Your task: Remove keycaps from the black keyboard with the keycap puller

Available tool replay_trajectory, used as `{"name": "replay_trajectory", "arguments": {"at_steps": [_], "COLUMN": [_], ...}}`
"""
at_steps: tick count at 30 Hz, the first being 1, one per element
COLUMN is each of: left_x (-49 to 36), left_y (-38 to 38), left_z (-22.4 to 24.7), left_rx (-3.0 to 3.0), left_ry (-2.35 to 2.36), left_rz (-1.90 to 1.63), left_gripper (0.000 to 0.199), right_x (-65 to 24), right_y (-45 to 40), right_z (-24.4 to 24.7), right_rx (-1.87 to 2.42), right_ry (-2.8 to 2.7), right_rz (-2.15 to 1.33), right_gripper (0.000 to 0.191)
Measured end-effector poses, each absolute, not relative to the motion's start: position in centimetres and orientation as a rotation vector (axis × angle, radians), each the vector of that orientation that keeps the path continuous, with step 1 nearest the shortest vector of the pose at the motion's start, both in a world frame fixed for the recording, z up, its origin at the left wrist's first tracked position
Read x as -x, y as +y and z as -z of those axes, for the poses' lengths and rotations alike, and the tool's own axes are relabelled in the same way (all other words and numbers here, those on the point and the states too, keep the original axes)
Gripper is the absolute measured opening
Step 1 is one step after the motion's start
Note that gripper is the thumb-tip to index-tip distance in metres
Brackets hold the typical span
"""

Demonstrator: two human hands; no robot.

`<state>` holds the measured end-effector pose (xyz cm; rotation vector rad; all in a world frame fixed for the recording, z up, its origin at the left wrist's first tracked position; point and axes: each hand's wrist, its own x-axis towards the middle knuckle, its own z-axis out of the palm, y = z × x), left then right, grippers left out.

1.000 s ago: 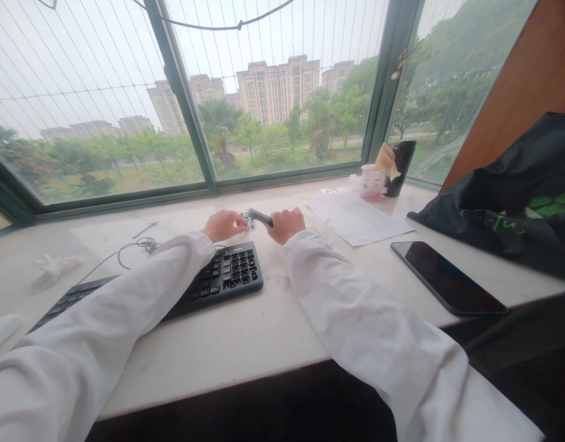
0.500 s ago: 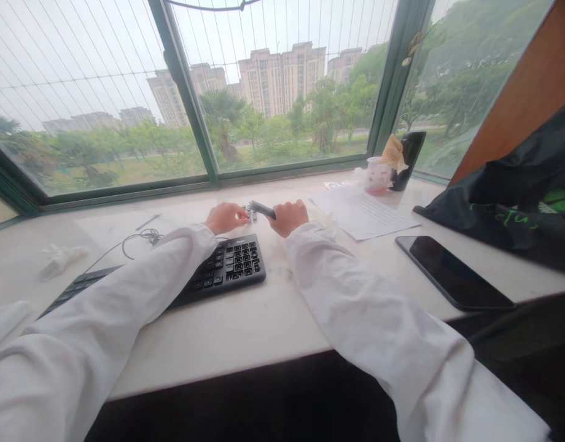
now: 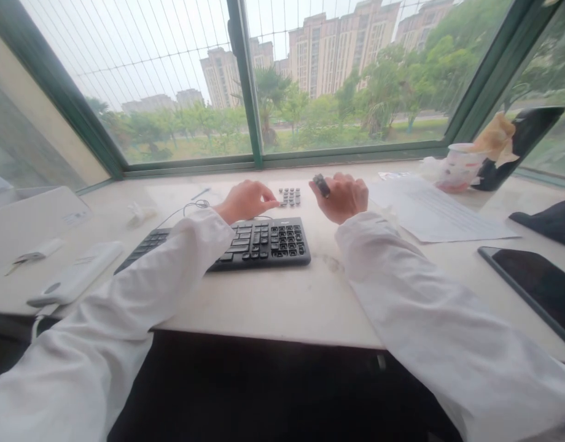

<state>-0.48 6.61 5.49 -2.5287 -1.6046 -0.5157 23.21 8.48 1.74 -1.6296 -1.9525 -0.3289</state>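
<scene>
My left hand [image 3: 248,201] is at the left edge of a small group of loose keycaps [image 3: 291,196] behind the keyboard. Its thumb and forefinger are pinched together at one of the caps; whether they grip it is too small to tell. My right hand [image 3: 341,197], to the right of the caps, is closed around a dark brush-like tool [image 3: 321,185], whose end points up and left. The black keyboard [image 3: 259,245] lies in front of the caps, partly under my left sleeve. Its number pad [image 3: 288,240] shows open sockets without caps.
Printed paper [image 3: 436,209] lies to the right, with a paper cup [image 3: 461,166] behind it. A dark phone [image 3: 535,282] is at the front right. A white device [image 3: 82,273], keys [image 3: 29,258] and crumpled tissue [image 3: 140,213] are at the left. The window stands behind.
The view has swung left, showing more of the left side. My right hand has turned, and its tool has moved away from the keycaps. My left hand stays beside them.
</scene>
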Motion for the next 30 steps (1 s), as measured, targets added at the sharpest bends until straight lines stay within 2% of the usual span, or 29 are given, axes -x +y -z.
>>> {"name": "replay_trajectory", "arguments": {"at_steps": [4,11,18,23,30], "left_x": [1.2,1.7,1.6,1.6,1.5], "left_y": [4.2,3.6,3.4,3.1,2.5], "left_z": [-4.7,-3.1,-2.8,-3.1,-3.6], "left_rx": [2.475,2.474,2.533,2.547,2.484], "left_ry": [-1.573,-1.503,-1.506,-1.515,-1.376], "left_rz": [0.398,0.255,0.378,0.435,0.290], "left_gripper": [0.033,0.032,0.030,0.032,0.036], "right_x": [-23.0,-21.1,-20.2,-19.3,-19.7], "right_y": [8.2,7.6,7.2,6.9,6.5], "right_z": [-2.0,-1.8,-1.2,-0.7,-0.9], "right_rx": [1.552,1.309,1.185,1.084,1.090], "right_ry": [-1.798,-1.803,-1.857,-1.703,-1.865], "right_rz": [0.089,-0.485,-0.960,-1.203,-1.186], "right_gripper": [0.057,0.029,0.040,0.031,0.037]}}
